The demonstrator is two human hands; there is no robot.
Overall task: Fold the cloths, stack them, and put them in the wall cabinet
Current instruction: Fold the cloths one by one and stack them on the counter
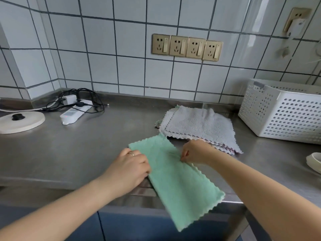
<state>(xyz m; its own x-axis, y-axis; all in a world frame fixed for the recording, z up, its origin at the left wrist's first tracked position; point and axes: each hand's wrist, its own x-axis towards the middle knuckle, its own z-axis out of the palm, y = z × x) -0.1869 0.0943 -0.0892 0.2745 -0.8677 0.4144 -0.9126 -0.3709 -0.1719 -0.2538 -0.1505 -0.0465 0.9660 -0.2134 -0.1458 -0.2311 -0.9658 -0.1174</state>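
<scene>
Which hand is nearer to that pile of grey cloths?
The right hand. It pinches the green cloth right at the near edge of the grey pile; the left hand holds the green cloth's far side, farther away.

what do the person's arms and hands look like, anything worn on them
Both forearms are bare as far as the view shows, with no sleeves, watch or gloves in sight. The left hand wears a thin plain ring on one finger. The right hand shows no ring or other jewellery on the parts that are visible.
</scene>
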